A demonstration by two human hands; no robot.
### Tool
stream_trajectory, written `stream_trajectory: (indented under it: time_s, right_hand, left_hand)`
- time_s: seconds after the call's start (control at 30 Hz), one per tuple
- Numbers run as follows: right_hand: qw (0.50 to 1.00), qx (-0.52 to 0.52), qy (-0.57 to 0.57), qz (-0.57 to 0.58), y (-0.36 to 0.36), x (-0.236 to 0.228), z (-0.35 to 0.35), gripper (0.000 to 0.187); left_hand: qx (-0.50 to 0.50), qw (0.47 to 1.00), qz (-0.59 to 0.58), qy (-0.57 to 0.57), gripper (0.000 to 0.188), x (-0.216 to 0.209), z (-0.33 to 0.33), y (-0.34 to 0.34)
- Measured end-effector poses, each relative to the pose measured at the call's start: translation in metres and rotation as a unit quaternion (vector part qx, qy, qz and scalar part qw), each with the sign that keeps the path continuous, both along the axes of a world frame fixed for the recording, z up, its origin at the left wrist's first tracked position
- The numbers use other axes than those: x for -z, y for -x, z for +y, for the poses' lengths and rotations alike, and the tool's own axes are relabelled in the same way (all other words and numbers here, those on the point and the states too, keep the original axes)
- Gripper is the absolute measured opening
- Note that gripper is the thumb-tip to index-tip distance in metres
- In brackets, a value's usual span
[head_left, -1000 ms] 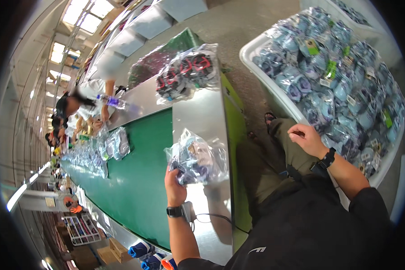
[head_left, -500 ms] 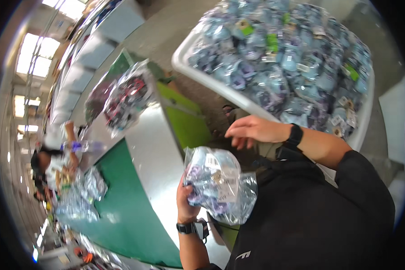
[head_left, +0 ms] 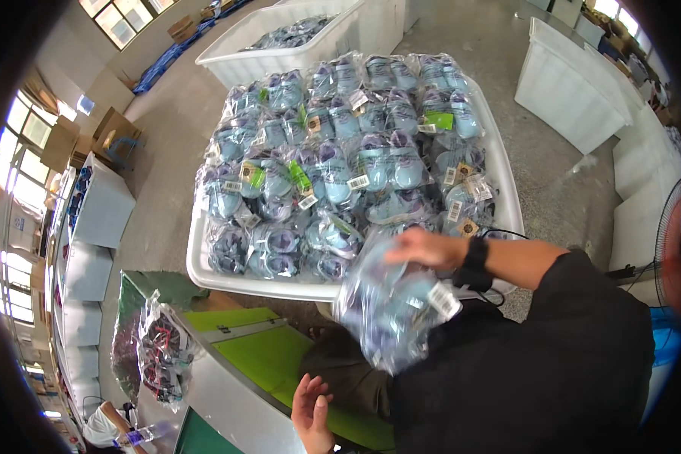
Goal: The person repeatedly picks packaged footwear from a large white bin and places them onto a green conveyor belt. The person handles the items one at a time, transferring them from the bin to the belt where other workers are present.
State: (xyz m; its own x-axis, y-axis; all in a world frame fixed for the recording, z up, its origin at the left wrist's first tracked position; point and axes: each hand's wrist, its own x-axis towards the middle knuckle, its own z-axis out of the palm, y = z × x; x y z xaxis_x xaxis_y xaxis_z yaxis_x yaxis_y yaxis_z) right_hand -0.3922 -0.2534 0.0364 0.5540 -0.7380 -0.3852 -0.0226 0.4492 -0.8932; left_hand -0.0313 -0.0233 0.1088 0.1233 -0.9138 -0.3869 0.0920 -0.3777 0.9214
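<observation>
My right hand (head_left: 429,250) grips the top of a clear plastic bag of light blue shoes (head_left: 390,310), a little blurred, with a white barcode label on its side. The bag hangs in front of my body, over the near rim of a big white bin (head_left: 295,288). Rows of similar bagged blue and purple shoes (head_left: 333,170) fill this bin, some with green or brown tags. Lower down, my left hand (head_left: 311,412) is empty, its fingers apart and slightly curled, beside the metal table edge.
At lower left stands a metal table (head_left: 223,390) with a green surface and a bag of dark and red items (head_left: 163,352). A lime green panel (head_left: 253,352) is below it. Another white bin (head_left: 303,57) stands behind; more bins (head_left: 567,87) line the right. A fan (head_left: 667,250) is near my right side.
The view has swung from the table toward the full bin. The bag of shoes has passed from my left hand to my right, and my left hand has let go.
</observation>
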Motion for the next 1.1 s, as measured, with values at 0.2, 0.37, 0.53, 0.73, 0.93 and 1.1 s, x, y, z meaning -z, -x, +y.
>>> stream_trajectory:
  time_s: [0.2,0.37,0.53,0.73,0.93,1.1]
  right_hand:
    - [0.895,0.436,0.002,-0.092,0.150,0.011,-0.020,0.033]
    - [0.834,0.538,-0.122,-0.002,0.181,0.034,-0.006,0.029]
    - [0.926,0.365,-0.095,0.032,0.125,0.009,0.003,0.022]
    - [0.991,0.122,-0.037,0.048,-0.006,-0.014,-0.005,0.028]
    - [0.969,-0.166,0.175,0.047,-0.140,-0.001,0.020,0.027]
    - [0.894,-0.203,0.372,0.142,-0.201,0.022,0.026,0.021]
  left_hand:
    - [-0.019,0.999,-0.026,-0.012,0.050,0.003,0.012,-0.019]
    - [-0.032,0.999,-0.032,-0.016,0.049,0.009,0.021,-0.029]
    - [-0.067,0.996,-0.048,-0.019,0.047,0.011,0.039,-0.039]
    - [-0.122,0.991,-0.052,-0.011,0.046,0.011,0.062,-0.050]
    - [-0.194,0.980,-0.036,-0.008,0.052,-0.002,0.101,-0.068]
    - [-0.307,0.949,-0.073,0.011,0.042,-0.018,0.147,-0.103]
